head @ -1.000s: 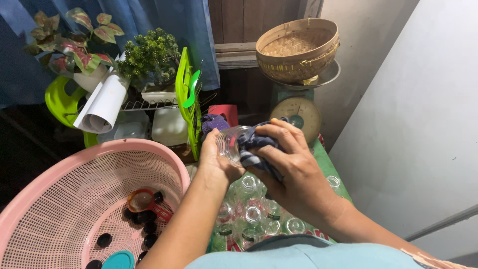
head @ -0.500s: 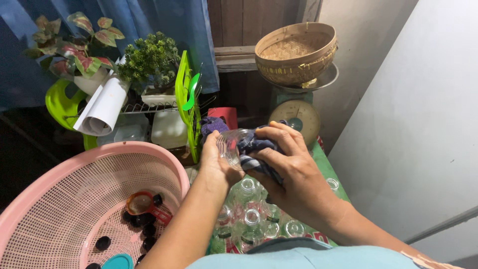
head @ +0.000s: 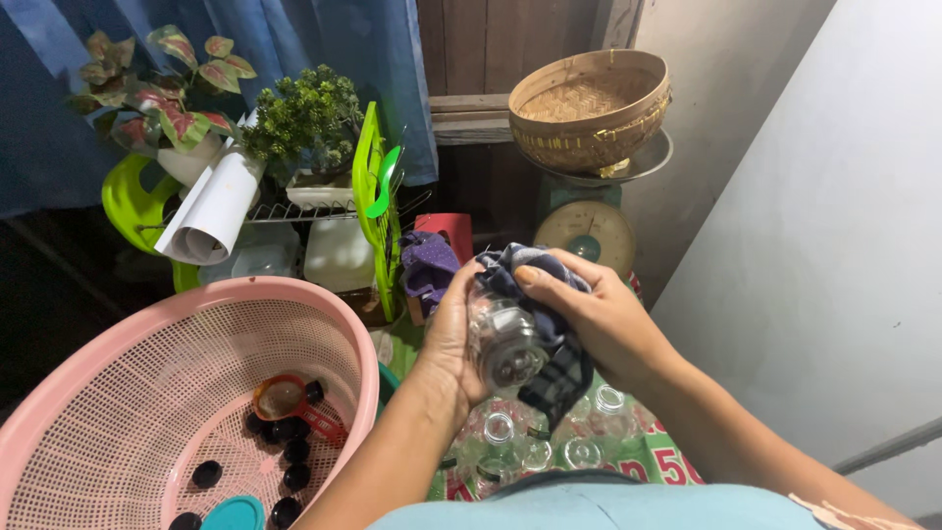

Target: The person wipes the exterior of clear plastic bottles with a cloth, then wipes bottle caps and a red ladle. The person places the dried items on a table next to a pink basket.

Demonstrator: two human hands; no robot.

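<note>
Below the hands, a cluster of clear bottles (head: 535, 447) standing open-mouthed, whether wiped or not impossible to tell; left of them, pink basket (head: 147, 393) holding black caps (head: 285, 451), none yet on a bottle. Between both hands, at chest height: one clear bottle (head: 505, 344), mouth toward camera, half wrapped in dark cloth (head: 559, 368), wiping seemingly midway. Left hand (head: 446, 339) curled round bottle; right hand (head: 599, 314) fingers closed, pressing cloth onto it.

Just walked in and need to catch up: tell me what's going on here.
A person holds a clear bottle in the left hand and presses a dark cloth around it with the right hand. More clear bottles stand below the hands. To the left, a pink basket holds black caps.
</note>
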